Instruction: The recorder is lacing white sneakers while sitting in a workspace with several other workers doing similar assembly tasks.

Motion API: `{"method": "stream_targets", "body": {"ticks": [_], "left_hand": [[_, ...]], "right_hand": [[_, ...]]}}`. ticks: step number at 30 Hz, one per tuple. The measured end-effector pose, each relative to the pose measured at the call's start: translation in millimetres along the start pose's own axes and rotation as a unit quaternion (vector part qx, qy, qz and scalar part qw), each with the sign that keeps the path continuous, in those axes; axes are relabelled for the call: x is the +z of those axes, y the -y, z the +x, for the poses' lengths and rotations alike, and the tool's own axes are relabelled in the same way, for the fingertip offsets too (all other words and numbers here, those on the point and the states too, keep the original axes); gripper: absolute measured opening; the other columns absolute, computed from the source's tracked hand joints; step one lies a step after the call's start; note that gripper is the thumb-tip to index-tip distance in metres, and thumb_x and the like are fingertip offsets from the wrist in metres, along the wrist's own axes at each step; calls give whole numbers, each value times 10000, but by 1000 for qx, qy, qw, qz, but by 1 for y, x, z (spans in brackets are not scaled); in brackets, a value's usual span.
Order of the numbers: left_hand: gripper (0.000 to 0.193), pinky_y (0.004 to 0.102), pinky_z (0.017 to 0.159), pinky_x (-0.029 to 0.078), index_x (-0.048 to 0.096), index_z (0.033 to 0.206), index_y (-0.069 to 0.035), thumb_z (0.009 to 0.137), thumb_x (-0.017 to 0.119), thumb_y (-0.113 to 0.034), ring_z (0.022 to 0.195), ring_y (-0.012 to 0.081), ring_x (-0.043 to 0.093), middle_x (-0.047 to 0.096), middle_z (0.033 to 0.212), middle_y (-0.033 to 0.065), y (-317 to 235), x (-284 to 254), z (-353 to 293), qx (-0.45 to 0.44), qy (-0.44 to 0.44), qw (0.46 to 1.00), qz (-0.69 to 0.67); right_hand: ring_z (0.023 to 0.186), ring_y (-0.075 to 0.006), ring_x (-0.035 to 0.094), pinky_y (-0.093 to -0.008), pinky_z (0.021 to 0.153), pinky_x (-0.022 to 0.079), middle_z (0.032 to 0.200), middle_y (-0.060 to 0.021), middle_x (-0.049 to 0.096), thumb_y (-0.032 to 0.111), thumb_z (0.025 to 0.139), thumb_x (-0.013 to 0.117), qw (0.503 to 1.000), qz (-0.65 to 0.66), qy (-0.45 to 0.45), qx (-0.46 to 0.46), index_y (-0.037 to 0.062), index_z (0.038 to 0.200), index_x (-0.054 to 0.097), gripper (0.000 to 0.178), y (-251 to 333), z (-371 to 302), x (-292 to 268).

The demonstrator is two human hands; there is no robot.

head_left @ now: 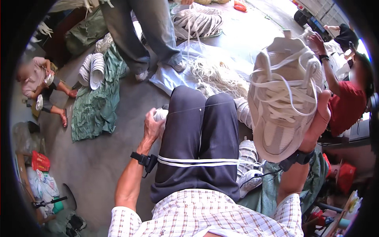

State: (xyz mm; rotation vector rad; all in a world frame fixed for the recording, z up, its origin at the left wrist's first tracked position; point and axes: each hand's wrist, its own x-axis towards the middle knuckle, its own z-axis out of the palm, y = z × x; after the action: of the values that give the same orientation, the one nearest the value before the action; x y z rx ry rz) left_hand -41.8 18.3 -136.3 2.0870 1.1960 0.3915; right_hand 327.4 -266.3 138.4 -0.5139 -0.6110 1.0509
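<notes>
My right hand (320, 114) holds up a pale off-white sneaker (282, 138), its toe pointing toward me and its loose white laces looping over the tongue. The fingers wrap around its right side and are mostly hidden behind it. Beside my left knee, my left hand (153, 125) curls around a rounded white thing (161, 114), partly hidden by hand and leg. White laces (197, 162) stretch across my dark-trousered thighs. A thin thread runs over my knees. Next to my right thigh lie a stack of white shoes (247, 152) and a single white shoe (251, 181).
A heap of white laces (217, 75) rests on a pale plastic sheet (167, 79). A person stands ahead; others sit left and right. Green woven sacking (94, 106) and nested white shoes (97, 71) lie left. A coil of white shoes (199, 23) sits beyond.
</notes>
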Motion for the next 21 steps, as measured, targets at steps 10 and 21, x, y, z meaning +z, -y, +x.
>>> {"method": "stream_targets", "body": {"ticks": [10, 21], "left_hand": [[861, 475, 976, 458, 475, 1328, 77, 912, 467, -678, 1112, 392, 579, 578, 1240, 311, 94, 43, -23, -457, 128, 624, -621], [478, 368, 892, 540, 593, 1269, -24, 953, 500, -370, 983, 272, 665, 675, 1137, 154, 149, 39, -16, -59, 90, 834, -541]], "right_hand": [[1291, -412, 505, -590, 1080, 407, 1465, -239, 465, 518, 1014, 463, 997, -34, 61, 38, -9, 1489, 368, 716, 39, -17, 9], [1112, -284, 632, -471, 978, 503, 1277, -155, 625, 464, 1002, 534, 986, -138, -91, -17, -14, 1369, 491, 604, -10, -6, 51]]}}
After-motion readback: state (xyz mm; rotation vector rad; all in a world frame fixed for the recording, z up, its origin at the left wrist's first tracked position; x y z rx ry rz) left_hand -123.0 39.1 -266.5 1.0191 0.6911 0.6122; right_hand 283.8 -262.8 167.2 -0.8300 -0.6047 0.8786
